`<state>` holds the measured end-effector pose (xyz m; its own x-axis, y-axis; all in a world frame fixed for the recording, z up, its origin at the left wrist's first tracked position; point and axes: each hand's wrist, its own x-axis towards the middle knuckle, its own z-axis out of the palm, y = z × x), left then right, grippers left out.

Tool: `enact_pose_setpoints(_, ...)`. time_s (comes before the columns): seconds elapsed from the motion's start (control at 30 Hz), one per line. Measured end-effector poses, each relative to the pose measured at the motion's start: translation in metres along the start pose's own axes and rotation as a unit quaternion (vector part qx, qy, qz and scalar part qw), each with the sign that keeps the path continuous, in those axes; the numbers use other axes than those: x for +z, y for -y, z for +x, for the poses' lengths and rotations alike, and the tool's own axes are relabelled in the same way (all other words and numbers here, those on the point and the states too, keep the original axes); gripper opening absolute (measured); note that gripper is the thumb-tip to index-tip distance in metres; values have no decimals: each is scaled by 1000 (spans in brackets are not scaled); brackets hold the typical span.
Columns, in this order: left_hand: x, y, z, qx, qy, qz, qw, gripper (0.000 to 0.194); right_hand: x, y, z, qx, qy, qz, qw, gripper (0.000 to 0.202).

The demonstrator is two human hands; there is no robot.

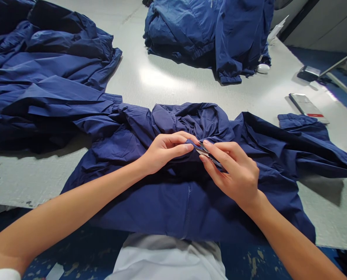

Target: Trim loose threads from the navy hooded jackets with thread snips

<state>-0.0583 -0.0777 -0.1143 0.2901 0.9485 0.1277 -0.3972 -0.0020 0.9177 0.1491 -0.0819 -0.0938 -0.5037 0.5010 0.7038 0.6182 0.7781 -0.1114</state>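
Note:
A navy jacket (150,202) lies spread before me, its hood (191,118) bunched at the far side and its lower edge hanging over the table's front. My left hand (169,149) pinches a bit of its fabric near the neck, thumb against fingers. In my right hand (234,167) is a small pair of metal thread snips (207,153), held between thumb and fingers. Their blades point left, toward the pinched cloth at my left fingertips. Whether a thread lies between the blades is too small to tell.
More navy garments (59,62) are heaped at the left, touching the jacket's sleeve. Another folded pile (191,31) stands at the back. On the right of the pale table (161,83) are a phone-like slab (307,107), a dark small block (308,73) and a white rounded object (263,69).

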Motion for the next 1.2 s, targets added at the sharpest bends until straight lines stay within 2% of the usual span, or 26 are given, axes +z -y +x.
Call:
enact_pose_setpoints(0.17, 1, 0, -1, 5, 0, 17, 1000, 13, -2, 2, 4, 16, -10, -1, 1000, 41)
enact_pose_setpoints(0.27, 1, 0, -2, -1, 5, 34, 999, 12, -5, -2, 10, 108, -99, -27, 989, 35)
enact_pose_setpoints(0.33, 2, 0, -2, -7, 5, 34, 999, 12, -7, -5, 13, 143, -137, -26, 980, 33)
enact_pose_setpoints(0.4, 2, 0, -2, -8, 3, 20, 1000, 10, -7, -7, 13, 120, -117, 16, 986, 34)
enact_pose_setpoints(0.53, 1, 0, -1, -1, 11, -20, 1000, 8, -6, -7, 10, 57, -13, 127, 990, 34)
enact_pose_setpoints(0.67, -1, 0, 0, 16, 14, -24, 999, 9, -7, -7, 9, 61, 47, 167, 983, 31)
enact_pose_setpoints(0.83, 0, -1, 0, 15, 7, -5, 1000, 9, -8, -7, 10, 76, 53, 170, 981, 24)
enact_pose_setpoints(1.03, 0, -1, -1, 18, 16, 9, 1000, 9, -5, -9, 9, 19, 41, 137, 990, 29)
enact_pose_setpoints(1.2, -1, -1, -1, 23, 32, 18, 999, 9, -2, -9, 9, 0, 31, 131, 991, 33)
